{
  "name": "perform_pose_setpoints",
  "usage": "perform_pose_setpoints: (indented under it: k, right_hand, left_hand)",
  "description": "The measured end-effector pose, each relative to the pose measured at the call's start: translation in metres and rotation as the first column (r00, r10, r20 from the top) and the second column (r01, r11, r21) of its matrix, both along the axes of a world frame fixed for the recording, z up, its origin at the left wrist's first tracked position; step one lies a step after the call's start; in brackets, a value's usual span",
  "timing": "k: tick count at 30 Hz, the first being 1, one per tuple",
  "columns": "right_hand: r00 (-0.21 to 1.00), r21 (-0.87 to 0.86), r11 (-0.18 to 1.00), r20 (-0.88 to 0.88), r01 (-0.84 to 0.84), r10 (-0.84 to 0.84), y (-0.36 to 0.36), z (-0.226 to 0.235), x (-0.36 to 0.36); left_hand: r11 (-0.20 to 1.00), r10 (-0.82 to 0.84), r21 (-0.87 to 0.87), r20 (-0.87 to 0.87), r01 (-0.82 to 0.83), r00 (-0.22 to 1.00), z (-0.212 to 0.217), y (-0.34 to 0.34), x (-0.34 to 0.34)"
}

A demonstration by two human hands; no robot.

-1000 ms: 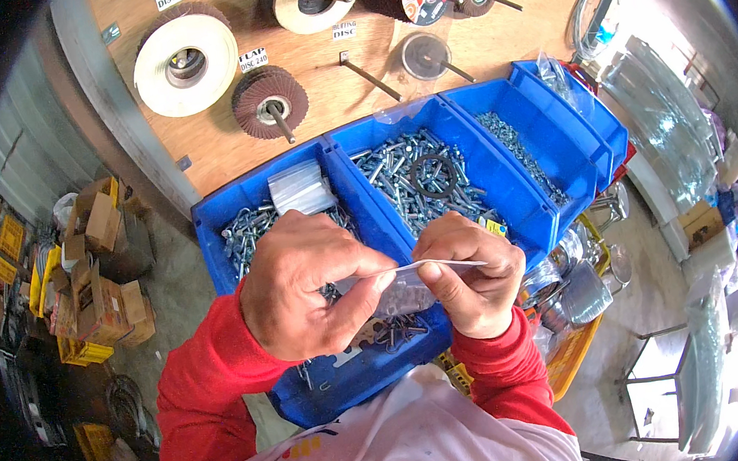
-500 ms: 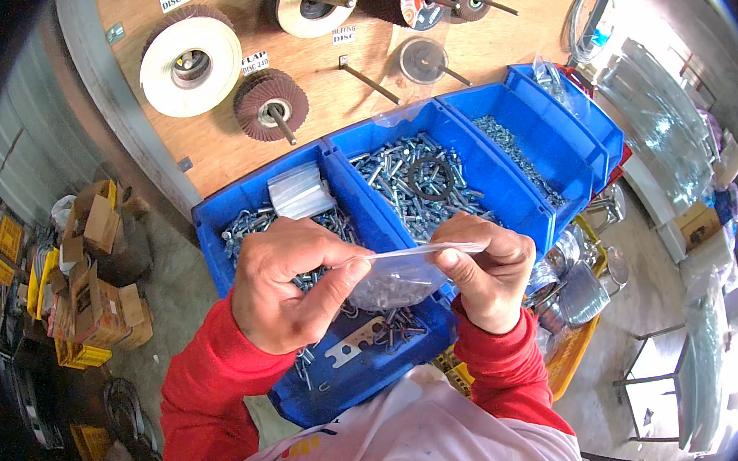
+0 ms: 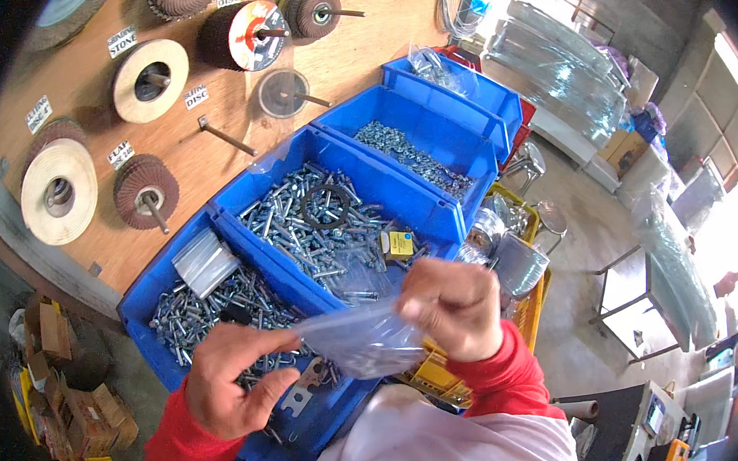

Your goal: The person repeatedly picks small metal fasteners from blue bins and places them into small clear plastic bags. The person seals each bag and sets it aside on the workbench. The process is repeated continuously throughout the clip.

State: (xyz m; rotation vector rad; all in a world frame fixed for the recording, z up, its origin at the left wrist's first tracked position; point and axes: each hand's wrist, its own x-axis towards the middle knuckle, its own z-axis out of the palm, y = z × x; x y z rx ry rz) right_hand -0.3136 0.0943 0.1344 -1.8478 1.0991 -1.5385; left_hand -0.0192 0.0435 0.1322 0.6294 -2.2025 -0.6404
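Note:
A clear plastic zip bag (image 3: 365, 345) with metal pieces inside hangs in front of my chest, over the near edge of the blue bins. My right hand (image 3: 455, 309) is closed on its upper right corner. At the bag's left end, my left hand (image 3: 240, 381) has its thumb and forefinger apart, the fingertips near or touching the plastic. Under my left hand is a blue bin (image 3: 146, 322) of bolts (image 3: 219, 313), with a stack of clear bags (image 3: 205, 262) on them. A flat metal piece with notches (image 3: 300, 394) lies at that bin's front.
The middle bin holds bolts (image 3: 286, 224), a black ring (image 3: 325, 206) and a small yellow-labelled box (image 3: 399, 244). Smaller fasteners (image 3: 411, 158) fill another bin. Abrasive discs (image 3: 147, 192) hang on a wooden board (image 3: 195, 162). A yellow crate (image 3: 538, 304) stands to the right.
My view has swung to the right, so the bins and board appear further left. My left thumb and forefinger have parted from their pinch, while my right hand keeps hold of the bag.

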Motion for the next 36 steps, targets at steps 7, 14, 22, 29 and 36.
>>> perform_pose_setpoints:
  k: [7, 14, 22, 29, 36]
  right_hand:
    - [0.873, -0.061, 0.901, -0.227, 0.430, -0.432, -0.098, 0.047, -0.157]
    - [0.531, -0.470, 0.618, -0.320, 0.631, -0.785, -0.280, 0.138, -0.247]
    - [0.941, -0.105, 0.967, -0.226, 0.233, -0.251, -0.114, 0.000, -0.062]
    - [0.845, 0.129, 0.866, -0.189, -0.483, 0.499, -0.013, -0.117, 0.110]
    - [0.908, 0.190, 0.939, -0.258, -0.288, 0.331, -0.025, -0.180, 0.130]
  left_hand:
    - [0.822, -0.568, 0.507, 0.696, 0.259, 0.440, -0.038, 0.072, 0.062]
    - [0.941, -0.337, 0.220, 0.639, 0.256, 0.691, -0.068, 0.127, 0.082]
    - [0.890, -0.188, 0.445, 0.549, -0.095, 0.814, -0.062, 0.104, 0.093]
    - [0.904, 0.426, -0.221, 0.417, -0.365, 0.803, -0.098, -0.048, 0.072]
    - [0.835, 0.545, -0.418, 0.721, -0.358, 0.428, -0.162, -0.171, 0.064]
